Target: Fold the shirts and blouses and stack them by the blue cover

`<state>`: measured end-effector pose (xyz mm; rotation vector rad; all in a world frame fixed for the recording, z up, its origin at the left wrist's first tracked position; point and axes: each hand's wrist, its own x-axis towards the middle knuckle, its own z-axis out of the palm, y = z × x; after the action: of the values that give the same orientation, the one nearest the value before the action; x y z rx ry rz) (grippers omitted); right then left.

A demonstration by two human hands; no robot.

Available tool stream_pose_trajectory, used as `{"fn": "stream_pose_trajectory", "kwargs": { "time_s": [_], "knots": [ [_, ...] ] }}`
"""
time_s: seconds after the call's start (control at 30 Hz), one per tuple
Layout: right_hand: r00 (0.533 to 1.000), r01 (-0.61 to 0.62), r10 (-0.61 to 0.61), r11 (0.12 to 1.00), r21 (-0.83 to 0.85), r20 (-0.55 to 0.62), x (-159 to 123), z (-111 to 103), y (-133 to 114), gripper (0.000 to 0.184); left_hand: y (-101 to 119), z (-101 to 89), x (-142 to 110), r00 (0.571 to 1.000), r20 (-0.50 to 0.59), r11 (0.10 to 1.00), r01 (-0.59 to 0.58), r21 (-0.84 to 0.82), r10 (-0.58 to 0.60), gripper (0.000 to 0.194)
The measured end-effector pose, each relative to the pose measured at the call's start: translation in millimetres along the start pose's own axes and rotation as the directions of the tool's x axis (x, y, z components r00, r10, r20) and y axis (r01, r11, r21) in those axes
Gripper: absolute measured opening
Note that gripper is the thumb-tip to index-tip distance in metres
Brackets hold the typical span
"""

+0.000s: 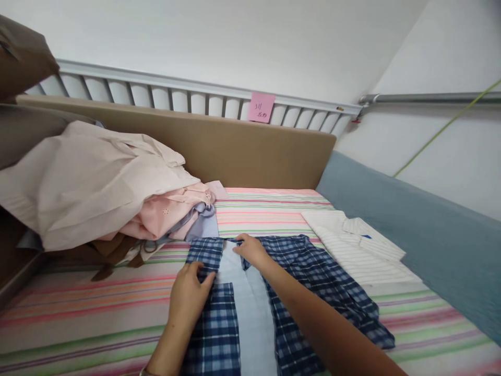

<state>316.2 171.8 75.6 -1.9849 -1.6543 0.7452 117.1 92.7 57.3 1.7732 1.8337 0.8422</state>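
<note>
A blue plaid shirt (313, 266) lies spread on the striped bedsheet in front of me. Its left part is turned inward, and a pale blue strip (250, 308) shows down the middle. My left hand (190, 292) rests on the left plaid part, thumb and fingers apart. Up at the shirt's top edge, my right hand (252, 251) has its thumb and fingertips closed on the cloth beside the strip. My right forearm crosses over the shirt's right side and hides some of it.
A striped white folded shirt (356, 243) lies to the right. Cream cloth (94, 183) and pink cloth (168, 209) are heaped at left. A tan board (250, 151) stands behind the striped bedsheet (97, 308), with a pink note (261, 107) above. A blue-grey panel (422, 224) borders the right.
</note>
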Motion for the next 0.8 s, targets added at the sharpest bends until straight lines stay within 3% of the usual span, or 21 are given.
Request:
{"fn": "stream_pose_trajectory", "kwargs": {
  "time_s": [0.1, 0.2, 0.33, 0.47, 0.67, 0.8],
  "knots": [
    [1.0, 0.011, -0.01, 0.999, 0.05, -0.023, 8.0, 7.2, 1.0, 0.038, 7.5, 7.0, -8.1, 0.996, 0.076, 0.989, -0.057, 0.133, 0.048, 0.036],
    [0.993, 0.081, -0.071, 0.991, 0.107, -0.095, 6.3, 6.7, -3.8, 0.038, 6.0, 11.0, -8.4, 0.992, 0.105, 0.984, -0.081, 0.158, 0.065, 0.018],
    [0.975, 0.189, -0.152, 0.951, 0.244, -0.164, -3.2, 2.0, -19.9, 0.034, -0.8, 8.9, -1.3, 0.999, 0.043, 0.998, -0.001, -0.066, 0.004, 0.015],
    [0.979, 0.179, -0.135, 0.927, 0.33, -0.151, 1.8, -2.4, -32.3, 0.035, 0.2, 6.7, 1.1, 1.0, 0.009, 0.921, 0.029, -0.389, -0.027, 0.018],
    [0.981, 0.14, -0.114, 0.975, 0.173, -0.156, 32.0, -5.3, -23.3, 0.034, 5.7, 17.1, -0.3, 0.999, 0.034, 0.821, 0.016, -0.571, 0.005, 0.018],
    [0.981, 0.134, -0.116, 0.985, 0.108, -0.154, 48.0, -3.5, -14.9, 0.031, 13.0, 30.7, -7.5, 0.981, 0.182, 0.745, 0.07, -0.663, 0.07, 0.028]
  ]
}}
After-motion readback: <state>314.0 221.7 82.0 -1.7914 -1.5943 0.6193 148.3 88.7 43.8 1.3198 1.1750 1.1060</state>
